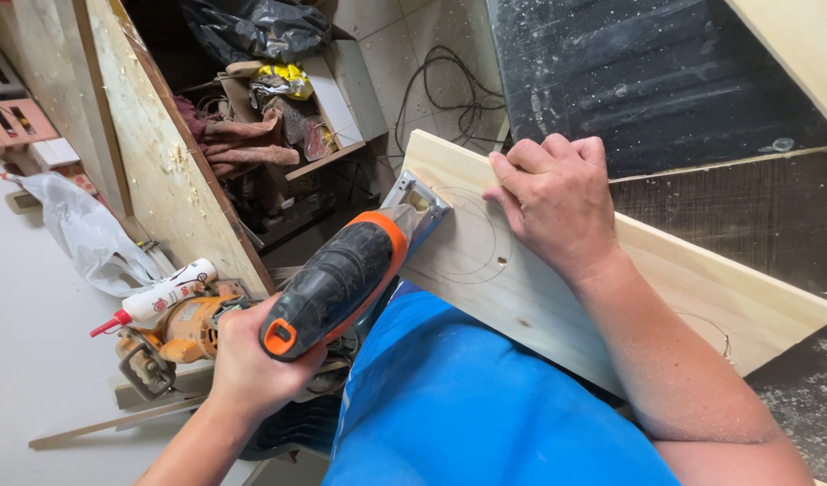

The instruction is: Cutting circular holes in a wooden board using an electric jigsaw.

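My left hand (251, 364) grips the handle of a black and orange jigsaw (341, 274). The saw's metal shoe (420, 200) rests on the near edge of a pale wooden board (674, 288). A pencilled circle (472, 236) with a small drilled hole on its line is marked on the board beside the shoe. My right hand (557, 198) presses flat on the board, fingers curled over its far edge, right next to the circle. My blue-clad leg (467, 396) lies against the board's lower edge.
An orange power tool (175, 337) and a white tube with a red nozzle (161, 297) lie at the left. A chipboard panel (161, 153) stands behind them, with a cluttered shelf of rags (260, 126). Black cables (454, 94) trail on the tiled floor. A dusty dark surface (647, 81) lies beyond the board.
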